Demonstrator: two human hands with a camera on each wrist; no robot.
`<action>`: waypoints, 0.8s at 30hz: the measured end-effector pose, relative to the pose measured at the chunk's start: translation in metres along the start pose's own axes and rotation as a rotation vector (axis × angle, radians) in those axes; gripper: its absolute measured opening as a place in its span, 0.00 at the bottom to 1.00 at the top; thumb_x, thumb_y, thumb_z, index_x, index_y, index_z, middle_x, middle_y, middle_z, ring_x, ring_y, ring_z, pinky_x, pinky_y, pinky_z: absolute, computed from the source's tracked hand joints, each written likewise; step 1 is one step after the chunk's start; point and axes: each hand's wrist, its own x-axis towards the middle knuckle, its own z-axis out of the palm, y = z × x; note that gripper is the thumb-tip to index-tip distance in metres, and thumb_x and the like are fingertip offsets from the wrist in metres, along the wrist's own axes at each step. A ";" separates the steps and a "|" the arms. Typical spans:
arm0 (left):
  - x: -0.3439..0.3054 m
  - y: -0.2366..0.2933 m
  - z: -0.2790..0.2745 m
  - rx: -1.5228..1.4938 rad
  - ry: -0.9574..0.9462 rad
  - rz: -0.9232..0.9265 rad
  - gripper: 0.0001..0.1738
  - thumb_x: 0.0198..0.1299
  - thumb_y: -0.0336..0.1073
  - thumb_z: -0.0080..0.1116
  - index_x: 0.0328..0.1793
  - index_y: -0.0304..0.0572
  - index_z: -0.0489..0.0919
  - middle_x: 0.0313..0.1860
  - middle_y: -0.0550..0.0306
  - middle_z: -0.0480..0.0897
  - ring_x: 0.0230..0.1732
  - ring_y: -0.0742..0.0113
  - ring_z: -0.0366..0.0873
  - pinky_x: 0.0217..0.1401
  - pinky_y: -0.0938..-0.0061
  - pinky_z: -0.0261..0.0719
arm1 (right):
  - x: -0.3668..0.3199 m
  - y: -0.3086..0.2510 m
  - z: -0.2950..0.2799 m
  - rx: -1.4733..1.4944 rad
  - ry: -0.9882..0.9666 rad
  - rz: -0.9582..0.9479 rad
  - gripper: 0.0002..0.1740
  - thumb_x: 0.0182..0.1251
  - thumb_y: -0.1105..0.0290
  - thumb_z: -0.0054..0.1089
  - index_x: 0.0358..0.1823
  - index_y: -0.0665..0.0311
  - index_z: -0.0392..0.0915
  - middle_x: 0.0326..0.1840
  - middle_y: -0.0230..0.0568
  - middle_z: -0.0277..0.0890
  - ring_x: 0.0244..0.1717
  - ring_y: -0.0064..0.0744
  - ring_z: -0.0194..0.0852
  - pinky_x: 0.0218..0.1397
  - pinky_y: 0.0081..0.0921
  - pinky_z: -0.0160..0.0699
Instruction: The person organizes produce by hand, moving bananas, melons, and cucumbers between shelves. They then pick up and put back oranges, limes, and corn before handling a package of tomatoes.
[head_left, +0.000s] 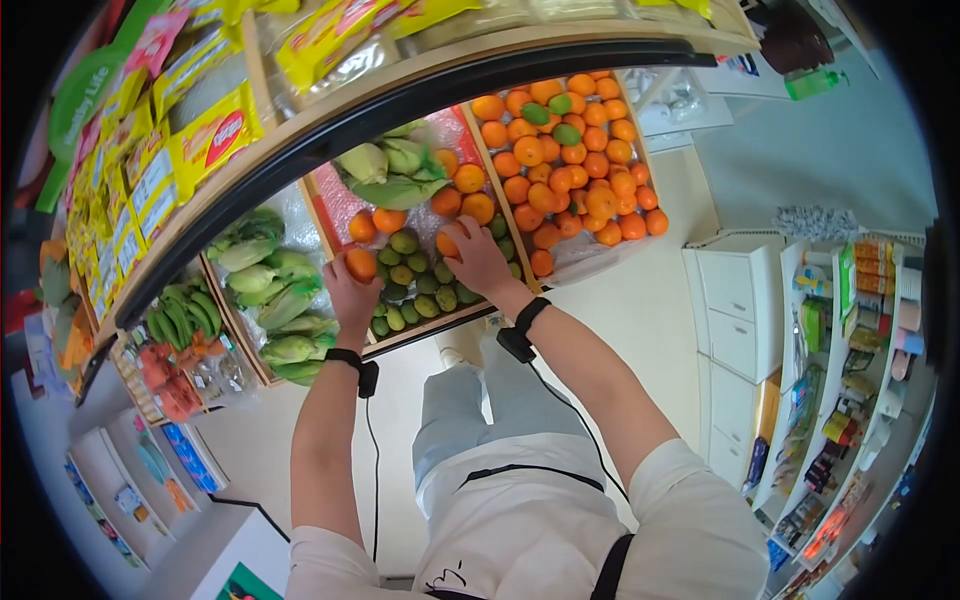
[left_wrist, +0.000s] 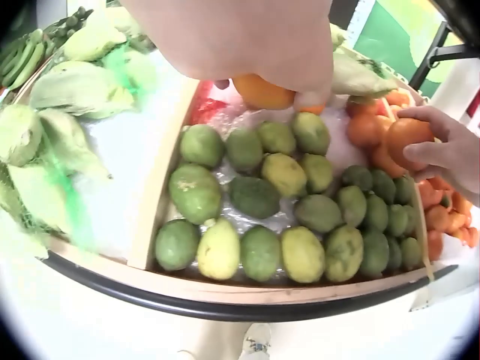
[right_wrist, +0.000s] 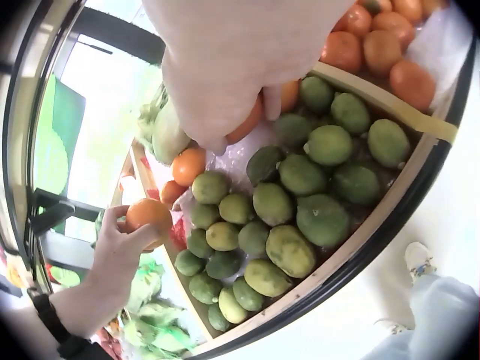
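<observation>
My left hand (head_left: pixel 352 298) grips an orange (right_wrist: pixel 148 219) above the left side of the middle compartment, fingers and thumb around it. To the right, my right hand (head_left: pixel 482 260) holds another orange (left_wrist: pixel 409 133) between thumb and fingers, over the back of the same compartment. Several green and yellowish oval fruits (left_wrist: pixel 259 196) lie in rows at the front of that compartment, just below both hands. Behind them sit more oranges (head_left: pixel 468 178), and corn in green husks (head_left: pixel 395 165) lies farther back. In each wrist view, that wrist's own hand partly hides its orange.
The right compartment holds many oranges (head_left: pixel 590 190) with a few green fruits on top. Husked corn (head_left: pixel 275 280) fills the left compartment, with bananas (head_left: pixel 185 318) beyond. Wooden dividers (left_wrist: pixel 161 187) separate them. A shelf with a black edge (head_left: pixel 400 95) and yellow packets (head_left: pixel 210 140) overhangs the back.
</observation>
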 end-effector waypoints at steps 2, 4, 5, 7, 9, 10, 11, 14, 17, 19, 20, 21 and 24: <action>-0.004 0.025 0.008 -0.104 0.008 0.038 0.44 0.41 0.31 0.77 0.69 0.42 0.71 0.60 0.40 0.72 0.63 0.36 0.71 0.68 0.51 0.74 | -0.010 0.009 -0.011 0.082 0.039 0.075 0.36 0.61 0.69 0.71 0.72 0.49 0.70 0.73 0.48 0.62 0.65 0.63 0.68 0.64 0.49 0.80; 0.002 0.073 0.023 -0.205 -0.049 0.183 0.43 0.43 0.32 0.77 0.69 0.40 0.71 0.61 0.39 0.72 0.64 0.34 0.70 0.70 0.50 0.72 | -0.013 0.019 -0.029 0.087 0.112 0.086 0.35 0.61 0.69 0.71 0.71 0.51 0.70 0.72 0.48 0.63 0.66 0.62 0.68 0.66 0.48 0.78; 0.005 0.096 0.028 -0.212 -0.094 0.221 0.44 0.43 0.32 0.77 0.70 0.40 0.70 0.61 0.39 0.72 0.65 0.34 0.70 0.70 0.50 0.73 | -0.015 0.023 -0.039 0.090 0.169 0.091 0.34 0.61 0.69 0.71 0.70 0.52 0.71 0.71 0.48 0.64 0.67 0.61 0.68 0.68 0.47 0.77; 0.015 0.142 0.046 -0.270 -0.145 0.314 0.44 0.43 0.32 0.77 0.70 0.39 0.71 0.62 0.39 0.72 0.66 0.34 0.70 0.70 0.50 0.73 | -0.019 0.039 -0.057 0.092 0.233 0.096 0.33 0.61 0.69 0.71 0.70 0.54 0.72 0.71 0.49 0.65 0.69 0.60 0.68 0.70 0.45 0.75; 0.029 0.189 0.068 -0.326 -0.176 0.379 0.44 0.42 0.33 0.77 0.70 0.39 0.72 0.64 0.38 0.72 0.67 0.34 0.70 0.71 0.51 0.73 | -0.017 0.061 -0.076 -0.047 0.348 0.114 0.36 0.60 0.69 0.72 0.71 0.52 0.71 0.73 0.50 0.64 0.70 0.62 0.66 0.71 0.47 0.74; 0.037 0.212 0.077 -0.327 -0.193 0.386 0.44 0.42 0.34 0.78 0.70 0.38 0.72 0.64 0.37 0.72 0.68 0.34 0.69 0.72 0.51 0.72 | -0.014 0.071 -0.086 -0.112 0.402 0.111 0.37 0.60 0.69 0.72 0.72 0.51 0.70 0.73 0.50 0.63 0.70 0.63 0.66 0.71 0.48 0.74; 0.046 0.232 0.089 -0.351 -0.231 0.385 0.43 0.43 0.35 0.77 0.69 0.38 0.73 0.64 0.37 0.72 0.67 0.34 0.69 0.72 0.51 0.73 | -0.009 0.076 -0.103 -0.110 0.417 0.144 0.37 0.59 0.69 0.72 0.72 0.51 0.70 0.73 0.51 0.64 0.70 0.63 0.66 0.72 0.49 0.73; 0.063 0.290 0.113 -0.383 -0.324 0.335 0.43 0.44 0.35 0.77 0.69 0.38 0.72 0.63 0.37 0.72 0.66 0.33 0.70 0.70 0.51 0.73 | 0.004 0.102 -0.150 -0.200 0.466 0.183 0.38 0.59 0.70 0.71 0.73 0.53 0.70 0.74 0.54 0.63 0.69 0.63 0.67 0.72 0.50 0.73; 0.077 0.331 0.140 -0.383 -0.273 0.352 0.43 0.44 0.34 0.76 0.70 0.38 0.71 0.63 0.36 0.71 0.67 0.32 0.69 0.69 0.51 0.75 | 0.017 0.144 -0.169 -0.248 0.476 0.244 0.37 0.61 0.70 0.70 0.74 0.55 0.69 0.75 0.59 0.62 0.71 0.65 0.66 0.73 0.51 0.72; 0.086 0.348 0.148 -0.369 -0.235 0.357 0.43 0.45 0.33 0.75 0.70 0.39 0.71 0.63 0.36 0.71 0.67 0.32 0.68 0.69 0.52 0.75 | 0.026 0.166 -0.178 -0.248 0.456 0.249 0.39 0.62 0.69 0.70 0.76 0.56 0.68 0.76 0.61 0.61 0.72 0.66 0.65 0.73 0.50 0.72; 0.089 0.354 0.152 -0.354 -0.256 0.369 0.41 0.47 0.30 0.72 0.72 0.38 0.70 0.66 0.35 0.70 0.69 0.33 0.67 0.71 0.52 0.73 | 0.029 0.178 -0.180 -0.233 0.457 0.221 0.40 0.64 0.69 0.68 0.78 0.57 0.65 0.78 0.62 0.59 0.73 0.66 0.64 0.74 0.50 0.72; 0.090 0.356 0.158 -0.340 -0.281 0.376 0.40 0.50 0.28 0.69 0.74 0.37 0.70 0.70 0.34 0.69 0.71 0.33 0.66 0.73 0.53 0.72 | 0.032 0.190 -0.179 -0.218 0.453 0.195 0.41 0.66 0.69 0.67 0.80 0.58 0.63 0.81 0.63 0.57 0.75 0.66 0.63 0.74 0.49 0.72; 0.081 0.340 0.192 -0.185 -0.188 0.522 0.40 0.55 0.24 0.63 0.77 0.35 0.67 0.78 0.33 0.63 0.76 0.33 0.63 0.78 0.55 0.67 | 0.027 0.218 -0.164 -0.166 0.340 0.205 0.40 0.69 0.69 0.64 0.82 0.58 0.60 0.84 0.63 0.53 0.77 0.66 0.62 0.75 0.47 0.71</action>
